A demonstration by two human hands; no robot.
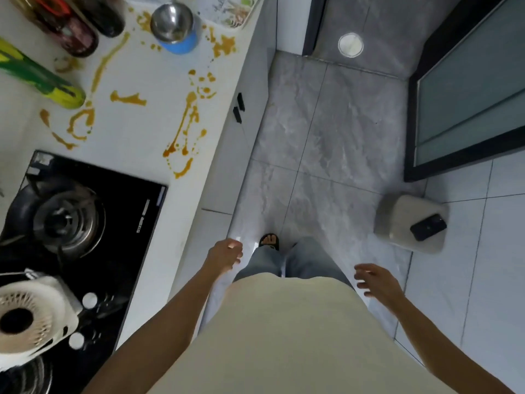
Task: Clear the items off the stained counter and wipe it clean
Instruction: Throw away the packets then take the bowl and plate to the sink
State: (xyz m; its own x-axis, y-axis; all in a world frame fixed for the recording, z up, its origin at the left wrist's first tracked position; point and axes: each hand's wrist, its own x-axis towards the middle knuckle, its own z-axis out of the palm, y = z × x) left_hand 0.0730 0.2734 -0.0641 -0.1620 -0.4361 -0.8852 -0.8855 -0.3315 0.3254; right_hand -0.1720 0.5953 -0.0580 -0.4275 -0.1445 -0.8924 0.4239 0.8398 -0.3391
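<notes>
Because both hands, the left hand [225, 255] and the right hand [376, 281], hang loose and hold nothing low in the frame, the bottles [76, 24], the metal cup [174, 27] and the orange stains [184, 123] probably wait untouched on the tabletop [136, 69] at upper left.

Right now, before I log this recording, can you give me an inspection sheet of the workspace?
Surface: white counter streaked with orange-brown stains.
Job's things: steel cup with a blue base, dark bottles, green and yellow bottle, patterned tray at the far end; no cloth seen.
Clutter: white fan lying on the black gas hob.
Grip: left hand and right hand both hang empty, fingers relaxed, off the counter.
Cables: nothing seen.
Surroundings: grey tiled floor, beige stool carrying a black phone, glass door.
</notes>
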